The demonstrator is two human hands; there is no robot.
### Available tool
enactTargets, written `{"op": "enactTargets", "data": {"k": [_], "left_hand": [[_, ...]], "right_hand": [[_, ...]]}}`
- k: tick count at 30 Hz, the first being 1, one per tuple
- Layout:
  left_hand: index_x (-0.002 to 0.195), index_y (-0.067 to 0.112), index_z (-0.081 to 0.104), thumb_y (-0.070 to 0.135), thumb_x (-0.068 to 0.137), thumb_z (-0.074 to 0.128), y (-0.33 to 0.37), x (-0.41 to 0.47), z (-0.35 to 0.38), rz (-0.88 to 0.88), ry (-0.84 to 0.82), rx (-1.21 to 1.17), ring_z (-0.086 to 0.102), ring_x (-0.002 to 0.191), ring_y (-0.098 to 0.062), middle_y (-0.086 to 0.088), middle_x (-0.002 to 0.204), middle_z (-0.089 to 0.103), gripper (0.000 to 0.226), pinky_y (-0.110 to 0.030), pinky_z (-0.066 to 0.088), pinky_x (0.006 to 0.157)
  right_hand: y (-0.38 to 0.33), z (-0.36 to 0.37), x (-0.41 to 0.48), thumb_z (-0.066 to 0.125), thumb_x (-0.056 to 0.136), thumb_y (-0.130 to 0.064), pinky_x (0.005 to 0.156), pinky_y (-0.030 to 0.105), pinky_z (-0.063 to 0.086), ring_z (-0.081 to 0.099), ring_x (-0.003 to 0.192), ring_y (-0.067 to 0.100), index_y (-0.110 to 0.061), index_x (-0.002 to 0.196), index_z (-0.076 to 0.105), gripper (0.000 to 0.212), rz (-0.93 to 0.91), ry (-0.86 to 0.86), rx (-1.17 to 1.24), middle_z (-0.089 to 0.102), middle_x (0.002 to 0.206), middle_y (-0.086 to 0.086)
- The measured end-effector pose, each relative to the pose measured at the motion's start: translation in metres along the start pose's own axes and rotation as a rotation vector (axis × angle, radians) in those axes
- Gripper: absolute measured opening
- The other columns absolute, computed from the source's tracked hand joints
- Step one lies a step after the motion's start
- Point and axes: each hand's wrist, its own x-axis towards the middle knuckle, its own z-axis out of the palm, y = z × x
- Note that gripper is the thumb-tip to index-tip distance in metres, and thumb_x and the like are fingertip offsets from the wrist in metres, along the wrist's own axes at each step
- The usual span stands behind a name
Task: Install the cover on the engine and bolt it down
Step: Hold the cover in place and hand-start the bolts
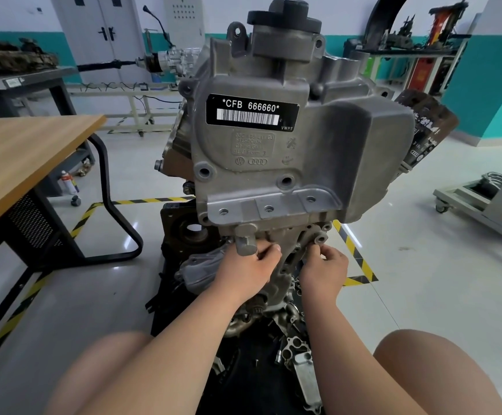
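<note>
Engine: one dark metal engine block point(178, 145), upright on the floor in front of your knees.
Cover: one pale grey cast-metal cover point(327, 145), seated flat against the engine's face and facing you. It carries one black label with white lettering and a barcode point(251, 112).
Table: one wooden-topped table with a black frame point(19, 157), well apart on your left.
Floor tape: yellow-and-black striped floor tape point(360, 259) runs behind and beside the engine.
Cap: one black round filler cap point(285, 13) on the very top.
Left hand point(252, 266): fingers curled against the cover's lower edge, just beside a short grey cylinder boss point(246, 241). You cannot tell whether it holds anything.
Right hand point(326, 266): fingertips bunched together just under a round bolt boss point(320, 237). What lies between them is hidden, so its grip cannot be told.
In the way: both hands and forearms hide the cover's lowest part.
Loose parts: several pale metal pieces point(303, 372) below your right forearm, too jumbled to count.
Open holes: three small threaded holes point(269, 208) along the cover's flat ledge, and two larger round holes point(285, 180) above them.
Can: one white spray can point(67, 183) under the table.
</note>
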Motion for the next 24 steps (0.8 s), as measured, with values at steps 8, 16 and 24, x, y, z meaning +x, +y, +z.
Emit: {"op": "enactTargets", "data": {"k": [8, 16, 24], "left_hand": [[0.079, 0.017, 0.061, 0.051, 0.082, 0.044, 0.001, 0.000, -0.001, 0.002, 0.002, 0.005, 0.051, 0.040, -0.002, -0.002, 0.052, 0.058, 0.038, -0.021, 0.044, 0.051], [0.077, 0.010, 0.063, 0.042, 0.087, 0.049, 0.002, -0.001, -0.002, 0.003, -0.008, -0.010, 0.051, 0.041, -0.004, -0.005, 0.053, 0.058, 0.037, -0.020, 0.044, 0.051], [0.080, 0.017, 0.061, 0.057, 0.077, 0.039, 0.002, 0.000, -0.002, -0.002, -0.018, -0.006, 0.051, 0.042, -0.003, 0.001, 0.052, 0.059, 0.046, -0.020, 0.044, 0.052]], "right_hand": [[0.005, -0.003, -0.002, 0.054, 0.093, -0.028, 0.078, 0.033, 0.044, 0.055, 0.098, 0.018, -0.018, 0.091, 0.064, 0.014, -0.061, -0.033, -0.097, 0.047, 0.111, -0.003], [-0.003, -0.006, 0.000, 0.055, 0.088, -0.023, 0.067, 0.032, 0.047, 0.063, 0.082, 0.030, -0.019, 0.099, 0.065, 0.016, 0.016, -0.075, -0.042, 0.061, 0.114, 0.019], [-0.004, -0.006, 0.001, 0.056, 0.084, -0.018, 0.063, 0.029, 0.043, 0.055, 0.072, 0.023, -0.017, 0.088, 0.069, 0.014, 0.021, -0.062, -0.021, 0.062, 0.110, 0.021]]}}
